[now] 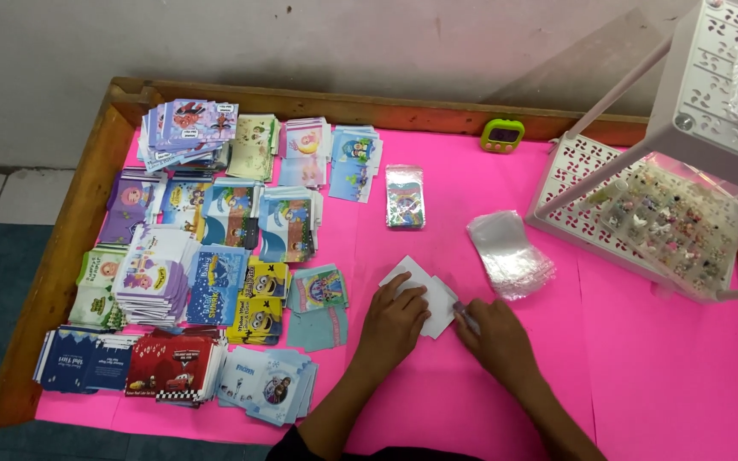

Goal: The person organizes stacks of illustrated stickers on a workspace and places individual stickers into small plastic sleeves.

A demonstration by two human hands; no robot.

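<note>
Hands meet over a small white paper card [427, 290] lying flat on the pink-covered desk [642, 376], turned cornerwise so it sits like a diamond. The left hand [392, 323] lies spread, palm down, on the card's near-left part, pressing rather than gripping. The right hand [497, 335] rests just beside the card's right corner, fingers curled around what looks like a small clear thing; what it pinches I cannot tell. So the card lies between the hands, slightly ahead of both, with the left one nearer, already on it. A loose stack of clear plastic sleeves [510, 253] sits just beyond the right hand. Piles of colourful printed cartoon cards [215, 256] fill the desk's left side, and a white perforated plastic rack [668, 171] stands at right.
</note>
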